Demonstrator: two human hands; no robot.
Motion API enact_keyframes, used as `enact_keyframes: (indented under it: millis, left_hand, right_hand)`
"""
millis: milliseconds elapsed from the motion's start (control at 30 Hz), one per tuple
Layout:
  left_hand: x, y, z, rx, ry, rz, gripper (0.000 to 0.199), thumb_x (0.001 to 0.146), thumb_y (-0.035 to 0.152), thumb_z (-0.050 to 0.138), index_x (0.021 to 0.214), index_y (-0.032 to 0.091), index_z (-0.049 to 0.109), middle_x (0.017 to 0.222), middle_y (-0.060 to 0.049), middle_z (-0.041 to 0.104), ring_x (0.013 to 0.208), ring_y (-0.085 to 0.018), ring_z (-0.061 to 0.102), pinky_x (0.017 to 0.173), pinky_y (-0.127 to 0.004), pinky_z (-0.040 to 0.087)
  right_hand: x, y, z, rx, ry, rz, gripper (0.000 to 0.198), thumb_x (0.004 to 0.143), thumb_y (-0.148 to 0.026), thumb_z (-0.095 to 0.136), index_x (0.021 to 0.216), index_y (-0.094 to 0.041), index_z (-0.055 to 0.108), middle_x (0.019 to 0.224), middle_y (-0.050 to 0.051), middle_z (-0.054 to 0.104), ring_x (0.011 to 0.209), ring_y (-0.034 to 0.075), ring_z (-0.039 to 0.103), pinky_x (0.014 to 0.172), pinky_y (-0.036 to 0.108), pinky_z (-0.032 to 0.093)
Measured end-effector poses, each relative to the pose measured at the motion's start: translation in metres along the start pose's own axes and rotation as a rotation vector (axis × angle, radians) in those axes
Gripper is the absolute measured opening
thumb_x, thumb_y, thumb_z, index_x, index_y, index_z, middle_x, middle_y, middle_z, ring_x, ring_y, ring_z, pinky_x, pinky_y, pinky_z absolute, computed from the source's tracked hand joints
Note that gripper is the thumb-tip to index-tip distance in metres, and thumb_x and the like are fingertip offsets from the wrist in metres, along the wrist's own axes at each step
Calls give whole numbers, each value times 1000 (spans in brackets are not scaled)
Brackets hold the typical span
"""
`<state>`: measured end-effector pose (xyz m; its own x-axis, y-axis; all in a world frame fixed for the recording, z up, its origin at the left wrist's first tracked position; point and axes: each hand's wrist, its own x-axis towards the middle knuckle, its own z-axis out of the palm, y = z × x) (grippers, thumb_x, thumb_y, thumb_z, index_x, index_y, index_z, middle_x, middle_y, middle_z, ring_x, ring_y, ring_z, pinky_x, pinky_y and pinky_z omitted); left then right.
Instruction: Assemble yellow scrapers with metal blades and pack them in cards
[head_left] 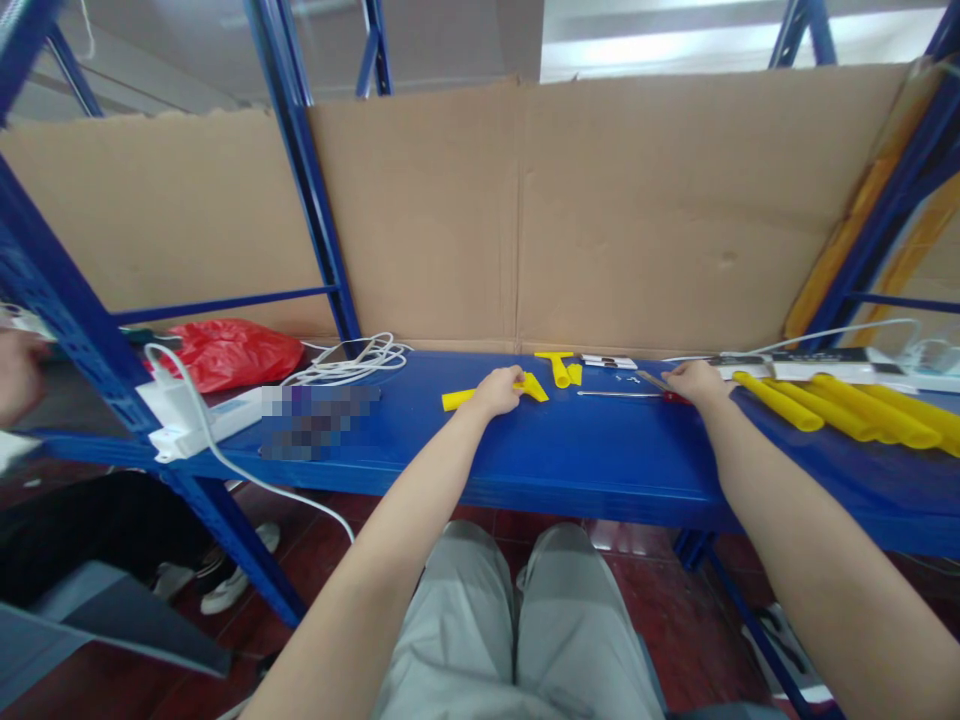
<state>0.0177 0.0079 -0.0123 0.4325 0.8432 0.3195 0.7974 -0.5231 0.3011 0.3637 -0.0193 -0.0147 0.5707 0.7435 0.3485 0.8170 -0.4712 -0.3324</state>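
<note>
My left hand [498, 391] is closed on a yellow pipe fitting [535, 388], whose flared end sticks out to the right of the fingers. A yellow tube [457, 400] shows on the hand's other side; the fingers hide whether the two are joined. My right hand [697, 383] is closed low over the blue shelf, by a thin grey strip [654, 381] and a screwdriver [619, 394] with a red handle. Its fingers hide what they grip. Between the hands lie a yellow T-shaped fitting [559, 370], a short yellow piece [574, 374] and several small screws [628, 379].
Several yellow tubes [784, 403] lie at the right of the blue shelf [585, 455]. A white power strip [217, 420], coiled white cable [367, 358] and red plastic bag [236, 352] are left. Cardboard [637, 220] stands behind. Another person's hand [19, 375] shows far left.
</note>
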Motion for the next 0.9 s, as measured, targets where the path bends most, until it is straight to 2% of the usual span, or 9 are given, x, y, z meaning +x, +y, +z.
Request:
enact_keyframes:
  millis: [133,400,633,800,900]
  left_hand:
    - [2,1,3,10,1,36,24,86,13,58,109,16,64,117,-9,68,111,-21,62,95,-28,46]
    - [2,4,6,-6,1,65,23,85,13,59,107,17,64,115,-9,68,110,-22,62,96,-30,46]
    - [3,3,7,-30,22,72,22,83,11,63,104,16,65,112,-10,69,109,-23,63,96,-33,47]
    - [3,2,7,-38,27,85,22,83,11,62,104,15,66,112,-11,69,109,-23,63,95,-33,47]
    - [3,2,8,-42,27,88,22,83,11,62,105,15,65,112,-11,69,109,-24,63,95,-34,47]
  right_hand:
    - [-1,-4,1,-39,-95,113,31,69,-50,67,79,-21,73,99,15,70,108,38,60,93,60,41]
    - [4,-6,8,-29,-85,217,54,61,-54,75,98,-15,69,110,24,65,113,41,56,93,61,40]
    - [10,-3,9,-15,-130,229,45,62,-42,76,98,-16,69,111,23,65,113,41,56,93,58,41]
    - [12,-2,10,-9,-93,177,40,59,-41,77,89,-15,69,98,22,68,104,41,60,88,61,43]
    - [12,-3,11,-5,-95,194,40,60,-43,77,87,-15,69,98,22,67,104,40,60,88,60,44]
